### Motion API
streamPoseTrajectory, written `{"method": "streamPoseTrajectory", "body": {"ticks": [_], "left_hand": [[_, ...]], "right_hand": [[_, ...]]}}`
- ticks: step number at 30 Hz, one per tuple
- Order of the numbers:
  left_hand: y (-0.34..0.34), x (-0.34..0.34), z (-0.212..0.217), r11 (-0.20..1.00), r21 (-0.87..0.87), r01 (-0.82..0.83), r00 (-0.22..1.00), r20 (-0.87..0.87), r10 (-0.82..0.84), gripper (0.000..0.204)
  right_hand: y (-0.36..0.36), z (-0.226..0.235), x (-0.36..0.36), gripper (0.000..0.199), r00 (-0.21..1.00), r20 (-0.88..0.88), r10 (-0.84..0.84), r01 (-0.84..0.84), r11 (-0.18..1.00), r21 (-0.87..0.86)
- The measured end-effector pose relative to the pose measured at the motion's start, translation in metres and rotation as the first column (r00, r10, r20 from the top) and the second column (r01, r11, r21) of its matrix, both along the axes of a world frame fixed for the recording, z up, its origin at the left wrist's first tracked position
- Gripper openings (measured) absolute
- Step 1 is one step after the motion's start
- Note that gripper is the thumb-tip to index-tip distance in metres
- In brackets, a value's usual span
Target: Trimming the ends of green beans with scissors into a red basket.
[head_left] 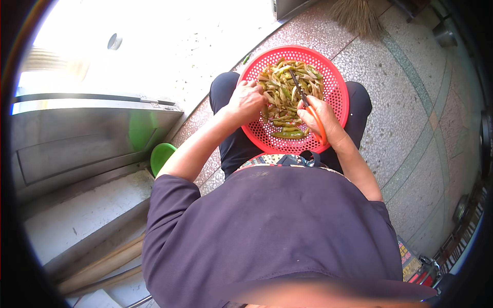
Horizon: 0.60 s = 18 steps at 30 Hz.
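Observation:
A round red perforated plastic basket (336, 77) rests across my lap between my knees. Inside it lies a heap of cut green peppers (282, 95), mostly slit strips, some with a brownish tinge. A few whole-looking green peppers (288, 134) sit at the near side. My right hand (319, 114) is closed round a pair of scissors (321, 131) with orange handles, whose dark blades point away over the heap. My left hand (247, 101) reaches over the basket's left rim, fingers curled at the edge of the heap; what they pinch is hidden.
A straw broom (357, 18) stands on the speckled floor (380, 97) at the far right. To my left are a grey door panel (82, 149), a green bowl-like container (162, 158) and wooden poles (102, 264). A metal pot (444, 35) sits at the right edge.

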<state>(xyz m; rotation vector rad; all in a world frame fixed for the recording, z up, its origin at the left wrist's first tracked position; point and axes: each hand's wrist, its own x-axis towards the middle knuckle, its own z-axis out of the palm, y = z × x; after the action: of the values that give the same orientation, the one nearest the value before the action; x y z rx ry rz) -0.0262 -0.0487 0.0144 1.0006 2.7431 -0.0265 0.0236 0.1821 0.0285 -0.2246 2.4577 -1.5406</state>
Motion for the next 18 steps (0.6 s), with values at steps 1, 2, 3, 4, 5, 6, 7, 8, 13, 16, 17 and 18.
{"method": "streamPoseTrajectory", "body": {"ticks": [1,2,3,4,5,6,7,8,13,16,17,18], "left_hand": [[0.004,0.0,-0.004,1.0,-0.025,0.01,1.0,-0.024,-0.01,0.018],[0.006,-0.002,-0.008,1.0,-0.025,0.014,1.0,-0.026,-0.015,0.018],[0.008,-0.003,-0.011,0.993,-0.116,0.019,0.997,-0.066,-0.027,0.018],[0.01,-0.004,-0.014,0.978,-0.206,0.018,0.994,-0.103,-0.04,0.018],[0.009,-0.003,-0.021,0.978,-0.207,0.021,0.994,-0.104,-0.043,0.018],[0.009,-0.003,-0.029,0.98,-0.197,0.014,0.99,-0.138,-0.042,0.017],[0.012,-0.004,-0.025,0.983,-0.185,0.012,0.984,-0.174,-0.044,0.016],[0.013,-0.004,-0.021,0.983,-0.185,0.018,0.983,-0.176,-0.051,0.016],[0.004,-0.003,0.017,0.789,0.304,-0.533,0.778,0.544,0.316,0.022],[0.003,0.006,0.01,0.411,0.53,-0.742,0.625,0.768,0.139,0.024],[0.008,0.011,0.012,0.157,0.428,-0.89,0.424,0.904,-0.057,0.022],[0.012,0.014,0.013,0.131,0.436,-0.891,0.429,0.9,-0.078,0.022]], "right_hand": [[0.0,0.001,0.0,0.009,1.0,0.023,0.0,0.0,1.0,-0.018],[-0.001,0.0,0.0,0.009,1.0,0.021,-0.004,0.005,1.0,-0.018],[-0.002,-0.001,0.0,0.009,1.0,0.007,0.011,-0.011,0.999,-0.031],[-0.002,-0.001,0.001,0.009,1.0,-0.006,0.028,-0.028,0.999,-0.045],[-0.003,-0.001,0.002,0.009,1.0,-0.006,0.025,-0.025,0.999,-0.046],[-0.003,0.0,0.002,0.009,0.999,-0.021,0.024,-0.025,0.999,-0.042],[-0.002,0.0,0.002,0.009,0.999,-0.038,0.019,-0.021,0.999,-0.037],[0.0,0.001,0.003,0.009,0.999,-0.04,0.012,-0.014,0.999,-0.037],[0.002,-0.006,0.008,0.017,0.984,-0.167,0.061,-0.016,0.967,0.256],[-0.009,-0.007,0.013,0.023,0.969,-0.209,0.128,-0.02,0.892,0.452],[-0.013,-0.011,0.013,0.022,0.96,-0.251,0.122,0.01,0.885,0.466],[-0.015,-0.013,0.012,0.022,0.96,-0.253,0.12,0.013,0.884,0.468]]}}
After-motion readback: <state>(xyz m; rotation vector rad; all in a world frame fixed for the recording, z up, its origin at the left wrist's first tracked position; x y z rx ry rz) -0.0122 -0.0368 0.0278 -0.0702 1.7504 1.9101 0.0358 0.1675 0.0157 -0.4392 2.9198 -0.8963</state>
